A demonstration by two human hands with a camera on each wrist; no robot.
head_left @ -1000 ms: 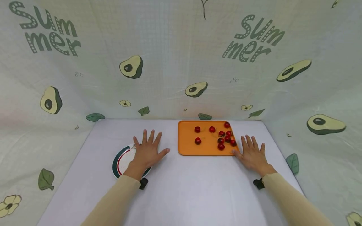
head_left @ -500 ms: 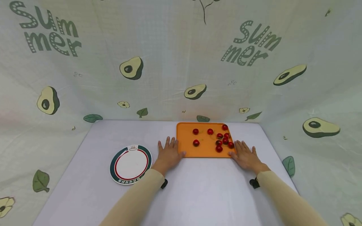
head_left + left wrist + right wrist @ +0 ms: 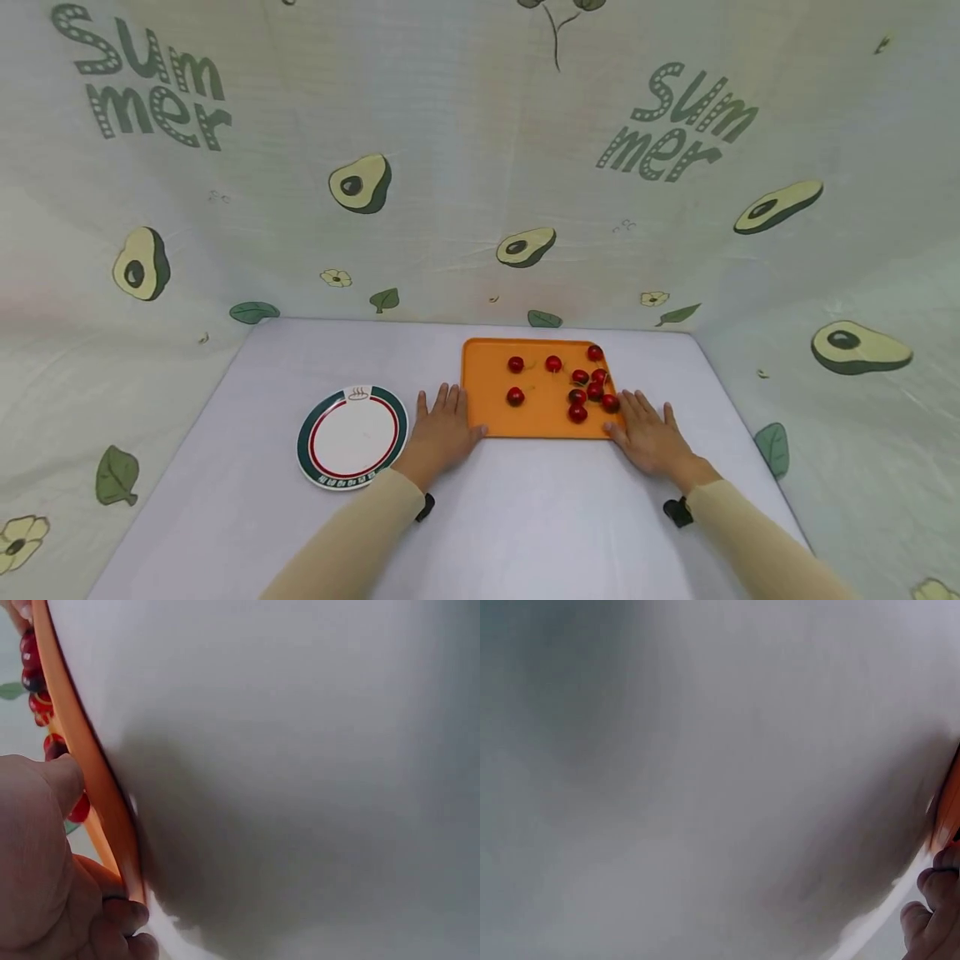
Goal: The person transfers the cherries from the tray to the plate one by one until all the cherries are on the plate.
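Observation:
An orange tray (image 3: 540, 423) lies on the white table in the head view, with several red cherries (image 3: 577, 413) on it, most of them bunched toward its right side. My left hand (image 3: 438, 435) holds the tray's left side near the front corner. In the left wrist view its thumb reaches over the rim and other fingertips lie along the outer edge. At the opposite end, my right hand (image 3: 651, 442) holds the right side, thumb at the near corner. The right wrist view catches only a few fingertips beside a sliver of orange rim (image 3: 949, 810).
Left of the tray sits a round plate (image 3: 355, 437) with a green and red border; my left forearm passes close to its lower right. A cloth (image 3: 427, 100) printed with avocados hangs behind and beside the table (image 3: 540, 517).
My left hand has come right from over the plate to the tray's left side. The tray, cherries on it, has since slid slightly toward me along with both hands.

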